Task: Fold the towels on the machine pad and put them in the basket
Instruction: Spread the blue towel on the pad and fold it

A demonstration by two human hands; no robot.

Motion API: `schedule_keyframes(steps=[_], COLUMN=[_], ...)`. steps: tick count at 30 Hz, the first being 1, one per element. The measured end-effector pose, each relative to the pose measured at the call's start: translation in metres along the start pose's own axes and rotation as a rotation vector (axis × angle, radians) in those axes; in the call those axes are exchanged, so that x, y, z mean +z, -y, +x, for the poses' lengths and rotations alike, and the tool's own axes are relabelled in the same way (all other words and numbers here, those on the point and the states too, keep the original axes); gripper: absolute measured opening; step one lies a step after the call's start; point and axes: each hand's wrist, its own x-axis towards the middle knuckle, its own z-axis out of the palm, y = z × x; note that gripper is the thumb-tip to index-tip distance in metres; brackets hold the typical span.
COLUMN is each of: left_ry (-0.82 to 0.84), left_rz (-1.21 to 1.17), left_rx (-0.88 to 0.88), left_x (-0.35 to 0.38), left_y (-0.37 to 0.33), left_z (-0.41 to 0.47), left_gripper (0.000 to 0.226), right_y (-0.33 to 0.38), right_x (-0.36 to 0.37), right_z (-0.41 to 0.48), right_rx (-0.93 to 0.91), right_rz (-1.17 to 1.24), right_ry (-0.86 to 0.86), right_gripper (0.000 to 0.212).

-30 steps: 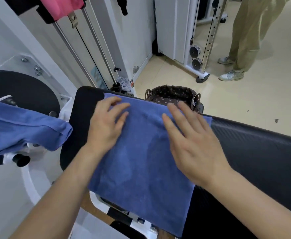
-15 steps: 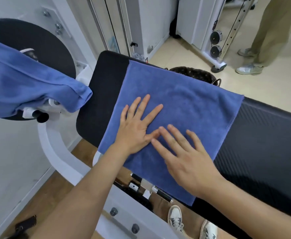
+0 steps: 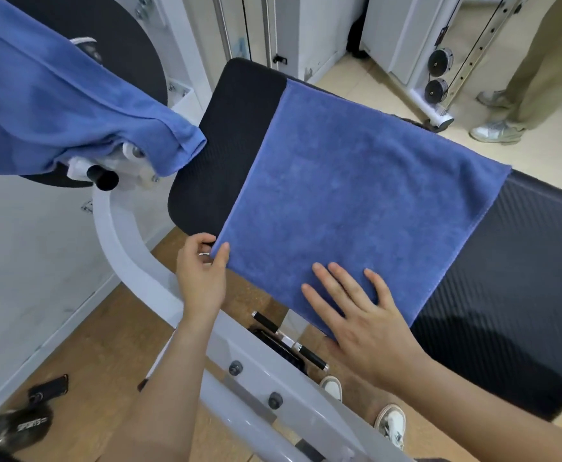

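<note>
Blue towel [image 3: 356, 208] flat on black machine pad [image 3: 236, 145], long axis along pad, near edge overhanging toward you. Your left hand [image 3: 203, 275] pinches near-left corner; your right hand [image 3: 362, 315] presses near edge, fingers spread. Second towel [image 3: 66, 105] draped left.

A blue towel [image 3: 356, 201] is spread flat over the middle of the black machine pad [image 3: 236, 145], bare padding exposed left and right. A second towel [image 3: 56, 105] is draped over a round pad [image 3: 123, 38], far left.

Left hand [image 3: 203, 278] pinches a corner of the blue towel [image 3: 356, 195], right hand [image 3: 369, 331] flat on it
</note>
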Motion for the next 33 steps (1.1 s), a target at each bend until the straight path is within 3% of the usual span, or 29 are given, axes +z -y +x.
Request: schedule_keyframes(steps=[4,6,12,16,18,21,23,28,31,33], left_ry=[0.099,0.135,0.1,0.198,0.22,0.272,0.312,0.559,0.738,0.734], left_rz=[-0.055,-0.071,0.049,0.135,0.041,-0.34,-0.443,-0.392,-0.272,-0.044], left_rx=[-0.191,-0.282,-0.303,-0.311,-0.358,-0.485,-0.461,-0.342,-0.263,-0.132], left_x=[-0.011,-0.014,-0.014,-0.016,-0.02,-0.028,-0.034,-0.053,-0.069,-0.071], left_y=[-0.003,-0.006,-0.018,-0.023,-0.023,-0.027,-0.028,-0.032,-0.037,-0.041], left_z=[0.018,0.025,0.024,0.023,0.023,0.021,0.02,0.023,0.029,0.03], left_gripper=[0.015,0.017,0.024,0.023,0.018,0.009,0.016,0.027,0.034,0.05], right_y=[0.01,0.012,0.01,0.004,0.003,0.005,0.006,-0.001,-0.005,-0.008], right_x=[0.001,0.001,-0.002,0.001,0.001,-0.002,-0.004,-0.01,-0.024,-0.035], right_z=[-0.011,-0.013,-0.032,-0.056,-0.061,-0.06,-0.059,-0.066,-0.066,-0.063], right_rx=[-0.024,-0.003,-0.024,0.026,0.066,0.088,0.112,0.168,0.293,0.382], right_rz=[-0.019,0.005,0.021,0.025,0.039,0.067,0.113,0.282,0.527,0.711], right_ry=[-0.079,-0.084,-0.117,-0.155,-0.152,-0.132,-0.145,-0.156,-0.135,-0.161], right_gripper=[0.068,0.056,0.025,0.032,0.034,0.029,0.028,0.022,0.036,0.031])
